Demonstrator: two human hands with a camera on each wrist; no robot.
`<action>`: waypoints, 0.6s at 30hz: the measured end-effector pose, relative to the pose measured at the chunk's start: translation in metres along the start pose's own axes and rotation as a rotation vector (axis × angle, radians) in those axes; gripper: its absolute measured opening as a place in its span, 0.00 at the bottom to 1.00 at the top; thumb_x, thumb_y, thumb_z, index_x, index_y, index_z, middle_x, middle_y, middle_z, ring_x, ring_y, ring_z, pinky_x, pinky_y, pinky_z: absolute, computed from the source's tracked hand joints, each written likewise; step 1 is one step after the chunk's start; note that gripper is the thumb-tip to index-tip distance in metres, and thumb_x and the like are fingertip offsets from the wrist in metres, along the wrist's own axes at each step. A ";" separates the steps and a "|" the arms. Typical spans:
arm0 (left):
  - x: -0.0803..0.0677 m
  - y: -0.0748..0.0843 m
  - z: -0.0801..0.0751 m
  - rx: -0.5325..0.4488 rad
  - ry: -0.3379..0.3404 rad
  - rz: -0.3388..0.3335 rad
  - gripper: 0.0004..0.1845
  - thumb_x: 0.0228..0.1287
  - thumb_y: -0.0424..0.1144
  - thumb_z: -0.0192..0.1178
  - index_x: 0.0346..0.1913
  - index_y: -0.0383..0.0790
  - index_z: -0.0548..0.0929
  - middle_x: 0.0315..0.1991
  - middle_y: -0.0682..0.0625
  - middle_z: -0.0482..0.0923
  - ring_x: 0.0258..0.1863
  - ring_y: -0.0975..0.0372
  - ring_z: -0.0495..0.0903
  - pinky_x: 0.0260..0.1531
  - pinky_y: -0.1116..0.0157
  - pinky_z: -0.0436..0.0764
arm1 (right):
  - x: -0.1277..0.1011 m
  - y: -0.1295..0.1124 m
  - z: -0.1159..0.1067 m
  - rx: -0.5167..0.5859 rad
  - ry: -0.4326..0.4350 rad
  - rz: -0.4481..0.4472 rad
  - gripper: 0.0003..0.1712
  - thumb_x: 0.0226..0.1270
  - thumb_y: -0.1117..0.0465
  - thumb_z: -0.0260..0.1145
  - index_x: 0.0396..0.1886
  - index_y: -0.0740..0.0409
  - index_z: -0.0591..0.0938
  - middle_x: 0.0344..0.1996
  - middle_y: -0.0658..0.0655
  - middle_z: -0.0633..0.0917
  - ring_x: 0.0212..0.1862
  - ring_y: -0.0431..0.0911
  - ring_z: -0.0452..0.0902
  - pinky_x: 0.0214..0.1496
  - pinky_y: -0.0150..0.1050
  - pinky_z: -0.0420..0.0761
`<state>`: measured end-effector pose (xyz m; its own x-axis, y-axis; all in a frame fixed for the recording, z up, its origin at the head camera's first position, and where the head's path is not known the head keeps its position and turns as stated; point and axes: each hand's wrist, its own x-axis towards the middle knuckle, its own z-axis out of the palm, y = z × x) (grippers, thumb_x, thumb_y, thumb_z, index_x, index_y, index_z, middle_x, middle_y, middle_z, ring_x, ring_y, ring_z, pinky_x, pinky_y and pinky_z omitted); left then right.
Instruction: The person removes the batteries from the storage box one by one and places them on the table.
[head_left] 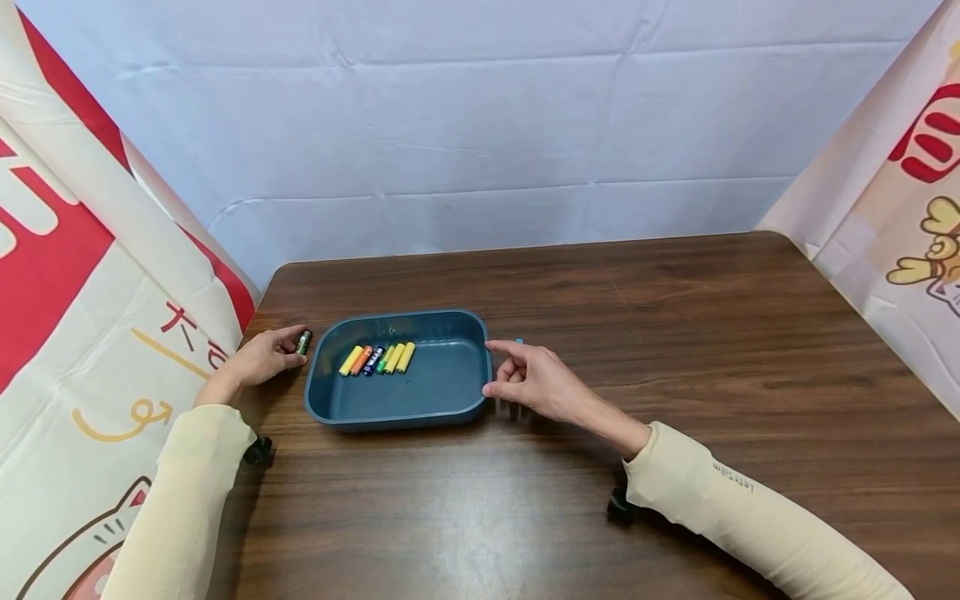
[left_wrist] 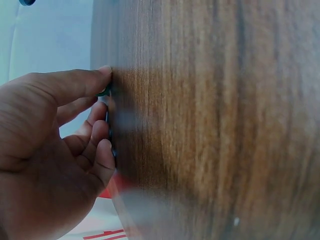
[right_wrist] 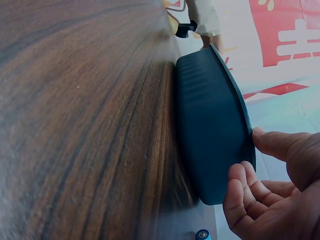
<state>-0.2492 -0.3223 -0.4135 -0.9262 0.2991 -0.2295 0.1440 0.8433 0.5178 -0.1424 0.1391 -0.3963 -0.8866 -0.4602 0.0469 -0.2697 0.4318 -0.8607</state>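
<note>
A dark green battery (head_left: 303, 342) lies just left of the blue tray (head_left: 450, 406). My left hand (head_left: 264, 358) pinches it by its ends between thumb and forefinger; in the left wrist view only a bit of green shows under the fingertips. Several yellow, orange, dark blue and green batteries (head_left: 372, 361) lie side by side inside the tray, towards its left. At the tray's right end, my right hand (head_left: 542, 382) touches the rim with spread thumb and forefinger, its other fingers bent beside the outer wall.
Behind my right fingers a blue battery (head_left: 519, 341) is partly hidden; its end (right_wrist: 202, 234) shows in the right wrist view. Everything rests on a brown wooden table (head_left: 675, 333). A pale cloth (head_left: 480, 125) hangs behind, with printed cloths at both sides.
</note>
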 end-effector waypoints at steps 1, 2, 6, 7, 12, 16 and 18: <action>0.000 0.000 0.000 -0.004 0.001 0.000 0.36 0.72 0.35 0.64 0.76 0.25 0.62 0.51 0.30 0.75 0.44 0.46 0.74 0.44 0.55 0.76 | 0.000 0.000 0.000 0.001 0.000 0.003 0.40 0.67 0.61 0.76 0.74 0.68 0.70 0.29 0.49 0.84 0.27 0.42 0.77 0.41 0.36 0.80; -0.001 0.001 0.000 -0.010 0.002 0.002 0.36 0.72 0.35 0.64 0.75 0.24 0.62 0.50 0.30 0.75 0.44 0.46 0.74 0.44 0.56 0.76 | 0.000 0.000 0.000 0.002 0.000 0.005 0.40 0.66 0.61 0.76 0.74 0.68 0.70 0.29 0.49 0.84 0.27 0.42 0.77 0.42 0.36 0.80; -0.002 0.004 0.000 -0.025 0.007 0.008 0.37 0.72 0.35 0.65 0.75 0.22 0.61 0.50 0.31 0.75 0.45 0.46 0.74 0.45 0.55 0.76 | 0.000 0.000 0.000 0.008 -0.003 0.016 0.41 0.66 0.61 0.76 0.75 0.67 0.69 0.29 0.48 0.84 0.28 0.43 0.79 0.45 0.38 0.82; -0.003 0.004 0.000 -0.025 0.007 0.009 0.37 0.72 0.35 0.65 0.75 0.21 0.61 0.50 0.31 0.75 0.45 0.46 0.74 0.45 0.55 0.76 | 0.000 0.000 0.000 0.010 -0.004 0.017 0.41 0.66 0.61 0.76 0.75 0.67 0.69 0.29 0.48 0.84 0.29 0.44 0.80 0.46 0.39 0.82; -0.004 0.004 0.001 -0.025 0.000 -0.016 0.37 0.73 0.36 0.64 0.76 0.22 0.59 0.51 0.31 0.73 0.48 0.45 0.73 0.50 0.51 0.75 | 0.000 0.000 0.000 0.015 -0.009 0.014 0.41 0.66 0.61 0.76 0.75 0.67 0.69 0.30 0.48 0.84 0.30 0.50 0.82 0.46 0.39 0.82; -0.003 0.004 0.001 -0.026 0.001 -0.023 0.39 0.73 0.37 0.64 0.76 0.22 0.58 0.51 0.32 0.72 0.47 0.45 0.72 0.50 0.50 0.74 | 0.000 0.000 -0.001 0.015 -0.009 0.005 0.41 0.67 0.60 0.75 0.75 0.68 0.69 0.30 0.49 0.84 0.30 0.50 0.81 0.45 0.37 0.82; -0.003 0.005 0.002 -0.019 0.014 -0.005 0.40 0.72 0.38 0.66 0.77 0.23 0.58 0.50 0.33 0.73 0.46 0.47 0.72 0.48 0.53 0.75 | -0.001 0.000 -0.001 0.018 -0.010 0.005 0.41 0.67 0.60 0.75 0.75 0.68 0.69 0.30 0.49 0.85 0.30 0.50 0.81 0.45 0.37 0.82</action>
<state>-0.2454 -0.3185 -0.4121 -0.9316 0.2885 -0.2211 0.1326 0.8361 0.5324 -0.1423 0.1401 -0.3958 -0.8840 -0.4660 0.0380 -0.2588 0.4200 -0.8699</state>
